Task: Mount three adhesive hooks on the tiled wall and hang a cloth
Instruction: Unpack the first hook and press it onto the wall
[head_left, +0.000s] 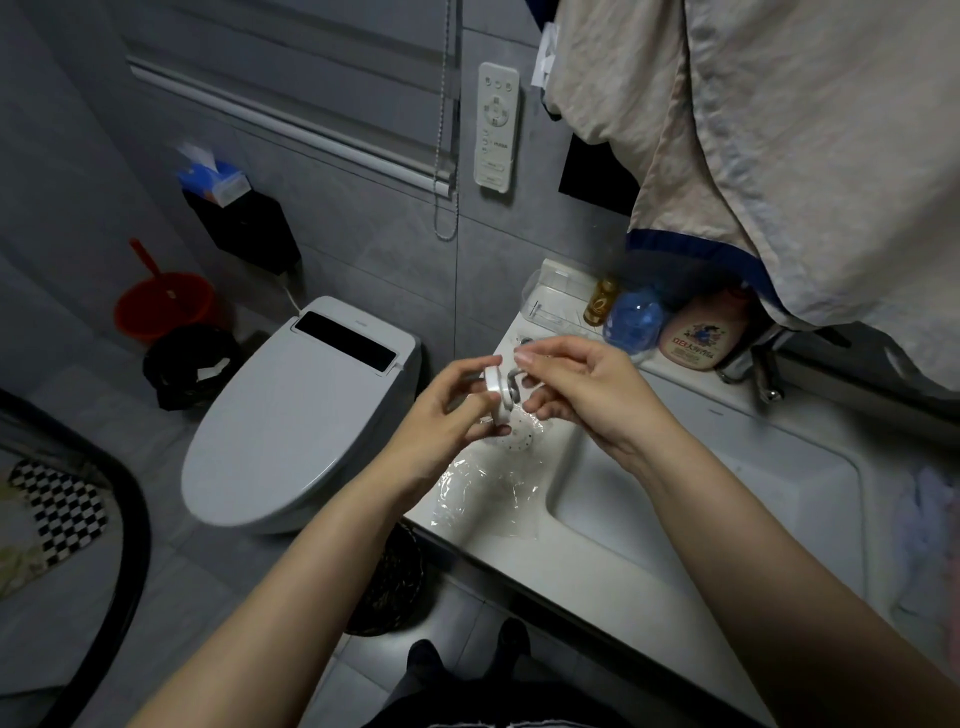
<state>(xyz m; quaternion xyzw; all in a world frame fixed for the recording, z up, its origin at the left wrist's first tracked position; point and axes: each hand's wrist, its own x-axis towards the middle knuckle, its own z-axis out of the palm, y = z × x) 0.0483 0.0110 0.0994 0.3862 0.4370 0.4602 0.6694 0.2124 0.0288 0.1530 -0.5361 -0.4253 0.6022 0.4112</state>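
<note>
1 adhesive hook (500, 391), a white round base with a grey metal hook arm, is held in the air above the left edge of the sink worktop (675, 551), between both hands. Left hand (447, 415) is pinched on the rim of the disc, edge-on to the camera. Right hand (587, 387) has its fingertips closed at the hook-arm side; whether it is peeling a backing film or turning the arm, cannot tell. Judgement: held edge-on like this so that the adhesive face stays untouched while it is prepared, and kept over the worktop so a dropped part lands there.

Directly below the hands lies clear plastic wrapping (488, 493), crumpled on the worktop, with 1 white perforated round piece (519, 439) on it, partly hidden by the fingers. Probably packaging laid within reach. No other hooks can be made out: count in view 1 of 3. None seen mounted on the grey tiled wall (374, 244).

Behind the hands, at the back of the worktop: 1 amber bottle (602, 301), 1 blue translucent item (634, 317), 1 pink bottle (701, 338), 1 clear tray (556, 306).

Cloth: 1 large beige fabric with blue trim (779, 156) hangs at upper right; whether this is the cloth to be hung, cannot tell.

Further out: 1 toilet, lid closed (291, 415), 1 wall remote (496, 130), 1 tissue box (213, 182), 1 red bucket (163, 306).
</note>
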